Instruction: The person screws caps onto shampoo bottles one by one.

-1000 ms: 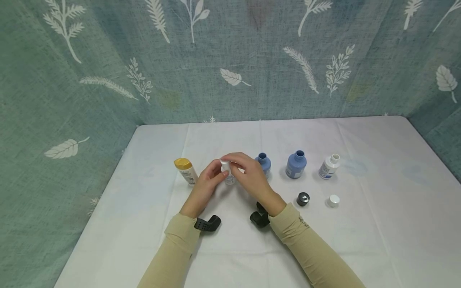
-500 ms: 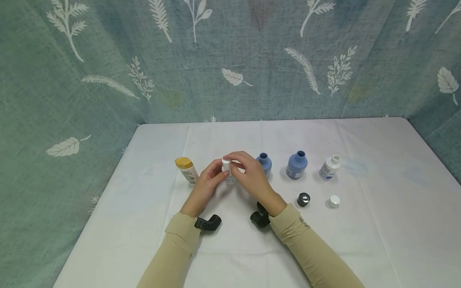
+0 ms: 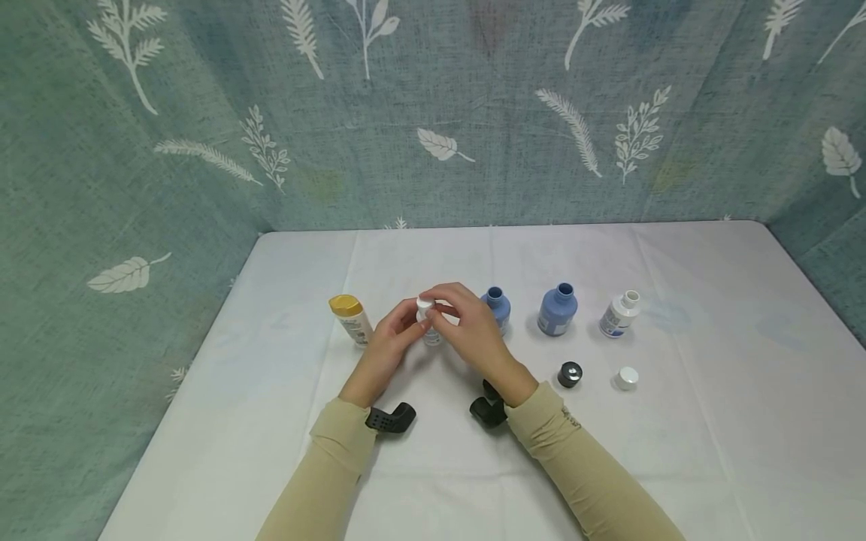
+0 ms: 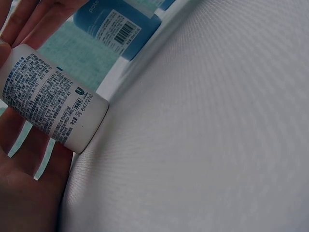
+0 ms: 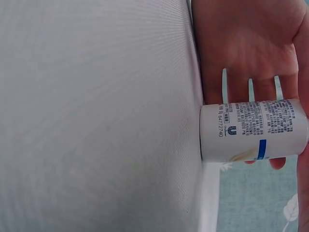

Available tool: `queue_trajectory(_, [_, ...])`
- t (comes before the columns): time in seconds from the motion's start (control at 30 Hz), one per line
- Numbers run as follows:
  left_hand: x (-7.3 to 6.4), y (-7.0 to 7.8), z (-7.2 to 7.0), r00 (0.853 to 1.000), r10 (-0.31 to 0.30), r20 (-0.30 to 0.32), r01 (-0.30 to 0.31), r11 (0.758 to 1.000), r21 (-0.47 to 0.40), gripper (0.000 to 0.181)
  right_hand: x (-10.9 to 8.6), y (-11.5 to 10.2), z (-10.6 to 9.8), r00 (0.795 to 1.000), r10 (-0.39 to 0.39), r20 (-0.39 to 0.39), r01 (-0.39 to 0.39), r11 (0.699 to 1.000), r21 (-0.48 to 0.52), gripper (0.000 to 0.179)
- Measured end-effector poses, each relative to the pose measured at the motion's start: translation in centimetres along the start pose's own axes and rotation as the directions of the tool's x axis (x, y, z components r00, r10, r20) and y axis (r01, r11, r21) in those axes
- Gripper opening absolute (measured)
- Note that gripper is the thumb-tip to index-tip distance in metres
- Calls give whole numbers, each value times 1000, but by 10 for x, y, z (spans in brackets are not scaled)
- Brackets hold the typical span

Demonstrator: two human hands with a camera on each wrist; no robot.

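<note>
A small white bottle [image 3: 431, 338] with a printed label stands on the table between both hands in the head view. My left hand [image 3: 384, 349] grips its body, thumb at the front and fingers around the far side. Over its top, my right hand [image 3: 471, 330] pinches the white cap [image 3: 425, 305] between thumb and fingers. The left wrist view shows the bottle [image 4: 53, 99] from close by, dense blue print on its label and its base at the cloth. From the right wrist, the bottle [image 5: 251, 133] lies sideways in the picture, with several fingers behind it.
To the left leans a white bottle with a yellow cap [image 3: 350, 319]. Right of the hands are two uncapped blue bottles [image 3: 497, 308] and an uncapped white bottle [image 3: 619, 314]. Before them lie a black cap [image 3: 570, 374] and a white cap [image 3: 626, 378]. A patterned curtain [image 3: 433, 113] hangs behind.
The right thumb and fingers have shifted slightly on the white cap. The left hand keeps its grip on the bottle, and the other bottles and caps stay put.
</note>
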State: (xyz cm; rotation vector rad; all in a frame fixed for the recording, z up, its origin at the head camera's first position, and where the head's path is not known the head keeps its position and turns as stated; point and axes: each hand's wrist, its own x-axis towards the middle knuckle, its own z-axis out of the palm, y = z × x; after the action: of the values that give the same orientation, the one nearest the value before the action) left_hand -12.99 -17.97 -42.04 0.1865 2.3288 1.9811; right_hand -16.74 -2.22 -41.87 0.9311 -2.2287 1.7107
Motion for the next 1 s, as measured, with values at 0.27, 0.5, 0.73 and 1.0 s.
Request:
queue_trajectory(0.27, [0, -1, 0, 1000, 2, 7, -2, 1000, -28, 32, 0, 2, 1, 1000, 0, -13, 0, 1000, 6, 17])
queue_trajectory(0.5, [1, -3, 0, 1000, -5, 6, 5, 998, -65, 32, -1, 0, 1, 1000, 17, -18, -18, 1000, -1, 18])
queue_trajectory(0.73, [1, -6, 1, 1000, 12, -9, -13, 994, -108, 32, 0, 1, 1, 999, 40, -13, -40, 999, 10, 19])
queue_trajectory(1.0, [2, -7, 1, 1000, -9, -15, 7, 993, -116, 36, 0, 3, 1, 1000, 1, 14, -1, 999, 35, 22])
